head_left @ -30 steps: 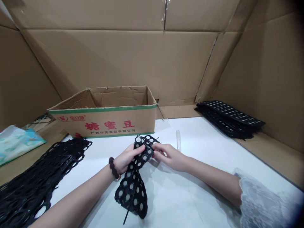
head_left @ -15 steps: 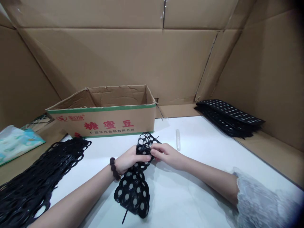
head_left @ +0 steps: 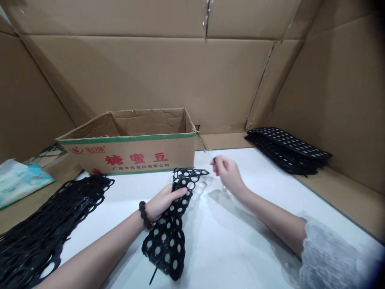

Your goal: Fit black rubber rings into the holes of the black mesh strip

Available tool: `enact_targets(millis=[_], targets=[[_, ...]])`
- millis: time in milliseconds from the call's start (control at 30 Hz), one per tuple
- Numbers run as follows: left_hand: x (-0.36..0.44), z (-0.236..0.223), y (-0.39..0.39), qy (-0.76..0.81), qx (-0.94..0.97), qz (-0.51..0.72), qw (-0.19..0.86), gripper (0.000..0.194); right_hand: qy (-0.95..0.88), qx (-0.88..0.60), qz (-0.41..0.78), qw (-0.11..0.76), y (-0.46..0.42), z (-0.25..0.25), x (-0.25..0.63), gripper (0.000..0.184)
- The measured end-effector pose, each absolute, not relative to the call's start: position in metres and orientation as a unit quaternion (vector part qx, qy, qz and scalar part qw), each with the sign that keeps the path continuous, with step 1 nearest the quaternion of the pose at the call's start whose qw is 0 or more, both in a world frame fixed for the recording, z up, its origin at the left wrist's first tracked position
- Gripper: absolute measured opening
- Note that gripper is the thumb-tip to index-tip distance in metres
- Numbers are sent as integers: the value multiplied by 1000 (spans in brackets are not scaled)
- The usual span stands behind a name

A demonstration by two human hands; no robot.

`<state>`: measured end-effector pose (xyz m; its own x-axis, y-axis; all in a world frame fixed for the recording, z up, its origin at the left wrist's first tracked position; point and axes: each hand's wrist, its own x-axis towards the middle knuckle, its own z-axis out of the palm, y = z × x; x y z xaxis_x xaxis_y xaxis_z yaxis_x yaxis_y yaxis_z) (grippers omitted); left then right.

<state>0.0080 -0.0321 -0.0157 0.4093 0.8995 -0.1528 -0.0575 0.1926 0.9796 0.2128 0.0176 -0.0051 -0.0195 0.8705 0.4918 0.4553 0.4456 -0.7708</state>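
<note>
A black rubbery sheet (head_left: pixel 168 237) with round holes lies bunched on the white table, narrow in its middle and fanned out toward me. My left hand (head_left: pixel 165 200) is closed around that narrow middle, thumb on top. At its far end the sheet opens into thin black rings, some stretched out to the right. Raised to the right of the sheet and apart from it is my right hand (head_left: pixel 228 172), fingers curled in a pinch. A small black piece (head_left: pixel 214 159) shows at its fingertips; its exact shape is too small to tell.
An open cardboard box (head_left: pixel 129 154) stands behind my hands. More black ring mesh (head_left: pixel 60 220) lies at left, near a blue-white packet (head_left: pixel 22 182). Stacked dotted black sheets (head_left: pixel 288 146) rest at far right. A clear tube (head_left: pixel 224 188) is partly hidden behind my right hand. Cardboard walls surround the table.
My right hand has left the sheet and moved up and to the right, with a small black piece at its fingertips. My left hand keeps its hold; the sheet's far end has spread rightward.
</note>
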Motion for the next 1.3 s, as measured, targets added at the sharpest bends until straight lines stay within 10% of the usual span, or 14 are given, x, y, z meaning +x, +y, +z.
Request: enact_targets(millis=[300, 900, 1300], targets=[[12, -11, -31, 387, 573, 346, 634, 30, -854, -333, -30, 398, -11, -9, 178, 29], [10, -12, -27, 338, 660, 314, 593, 34, -874, -294, 202, 329, -6, -14, 175, 23], [9, -12, -31, 340, 642, 328, 604, 29, -662, -433, -22, 612, 46, 73, 211, 32]])
